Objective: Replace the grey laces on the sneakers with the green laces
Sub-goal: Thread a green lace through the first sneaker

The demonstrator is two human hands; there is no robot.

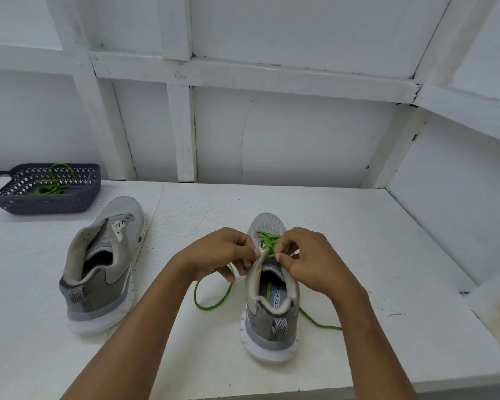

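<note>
Sneaker [272,287] near the bench's [373,232] front edge, open surface to its right. Over its tongue, left hand [223,255] and right hand [308,259] fingers pinch the green lace [267,241].

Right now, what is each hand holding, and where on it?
The left hand and right hand each pinch the green cord lace of the half-laced grey mesh sneaker, at its top eyelets by the tongue.
</note>
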